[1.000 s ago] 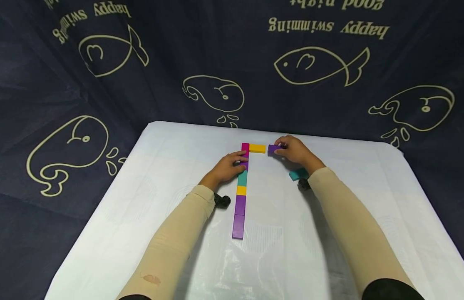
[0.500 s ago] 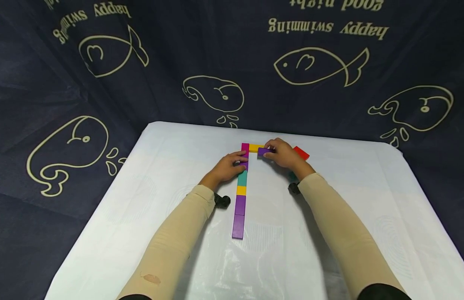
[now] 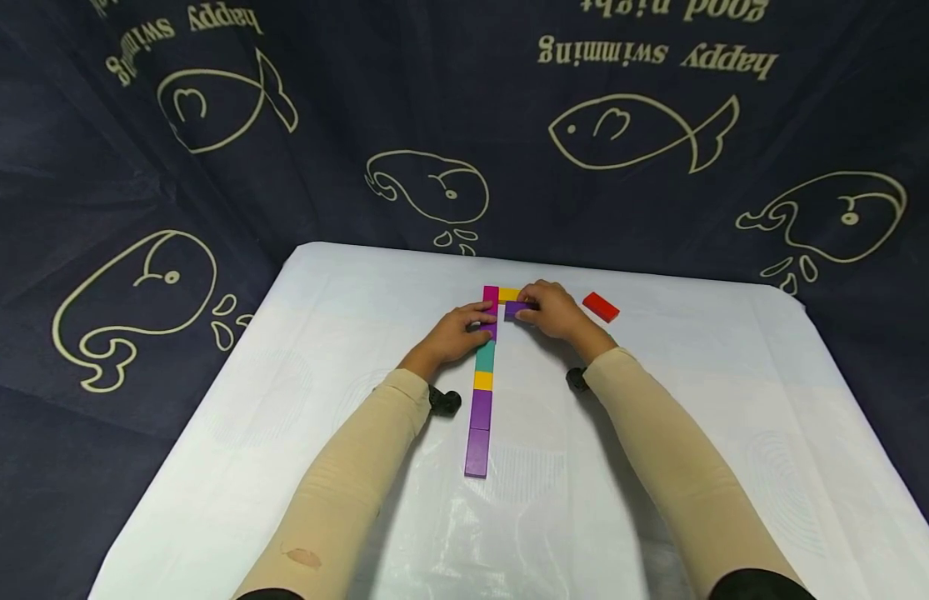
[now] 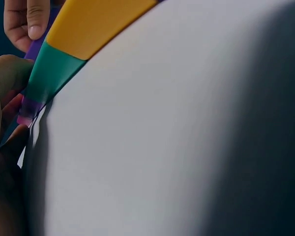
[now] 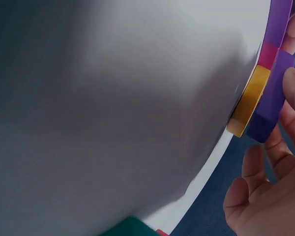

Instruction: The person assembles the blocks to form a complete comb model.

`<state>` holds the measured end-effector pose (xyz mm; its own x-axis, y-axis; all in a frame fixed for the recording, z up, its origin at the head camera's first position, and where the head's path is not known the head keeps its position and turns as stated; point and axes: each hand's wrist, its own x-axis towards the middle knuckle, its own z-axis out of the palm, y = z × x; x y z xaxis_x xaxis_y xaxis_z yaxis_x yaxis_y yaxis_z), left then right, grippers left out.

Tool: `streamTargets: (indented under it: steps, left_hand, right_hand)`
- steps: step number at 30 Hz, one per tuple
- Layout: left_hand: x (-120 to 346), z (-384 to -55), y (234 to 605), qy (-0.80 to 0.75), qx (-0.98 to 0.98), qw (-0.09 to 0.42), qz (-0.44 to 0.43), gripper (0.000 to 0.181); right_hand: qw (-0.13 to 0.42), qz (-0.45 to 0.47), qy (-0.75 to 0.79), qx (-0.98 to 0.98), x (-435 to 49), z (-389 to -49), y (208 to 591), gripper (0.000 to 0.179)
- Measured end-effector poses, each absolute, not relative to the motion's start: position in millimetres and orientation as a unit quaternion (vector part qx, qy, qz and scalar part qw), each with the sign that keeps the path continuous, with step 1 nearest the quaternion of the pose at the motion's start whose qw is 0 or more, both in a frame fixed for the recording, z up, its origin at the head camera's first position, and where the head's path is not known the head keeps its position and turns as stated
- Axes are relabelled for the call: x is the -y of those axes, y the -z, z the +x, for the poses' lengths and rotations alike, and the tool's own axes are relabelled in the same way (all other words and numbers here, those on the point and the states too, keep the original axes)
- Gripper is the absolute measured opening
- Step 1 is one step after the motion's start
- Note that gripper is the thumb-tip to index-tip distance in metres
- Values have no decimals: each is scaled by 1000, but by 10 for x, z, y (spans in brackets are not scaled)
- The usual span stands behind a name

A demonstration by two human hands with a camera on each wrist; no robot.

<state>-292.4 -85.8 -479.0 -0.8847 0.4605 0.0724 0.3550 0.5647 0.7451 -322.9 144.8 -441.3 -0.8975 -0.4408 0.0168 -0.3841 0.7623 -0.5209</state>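
Note:
Block row in the head view: magenta block (image 3: 491, 293) at the far end, then a purple block, a teal block (image 3: 485, 357), a yellow block (image 3: 482, 381) and two more purple blocks (image 3: 480, 410). My left hand (image 3: 452, 335) rests with spread fingers on the magenta and purple blocks at the far end. With thumb and fingers, my right hand (image 3: 557, 312) pinches a purple block (image 3: 516, 311). It is close to the row, just on the near side of another yellow block (image 3: 508, 295), which sticks out right from the magenta one. In the right wrist view this held purple block (image 5: 273, 101) overlaps the yellow block's side.
A red block (image 3: 601, 307) lies on the white table (image 3: 659, 417) right of my right hand. The corner of a teal block (image 5: 130, 228) shows in the right wrist view; my right arm hides it in the head view. A dark printed cloth (image 3: 509, 208) hangs behind the table.
My right hand has carried the purple block leftward and slightly nearer, from beyond the yellow block's right end to beside it. This uncovered the red block. My left hand has stayed in place.

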Motion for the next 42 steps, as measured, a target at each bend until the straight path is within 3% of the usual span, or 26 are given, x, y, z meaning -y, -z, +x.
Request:
streamTargets:
  steps: [10,42]
  left_hand:
    - [870,-2911,4778,-405,-882,62,234,36]
    - [864,-2925,4790,-409,-880,68,231,36]
  right_hand:
    - [77,-212,250,-942,-1369,-3251,4440,27]
    - [63,-220,209,-951,-1296,-3228,4446,30]
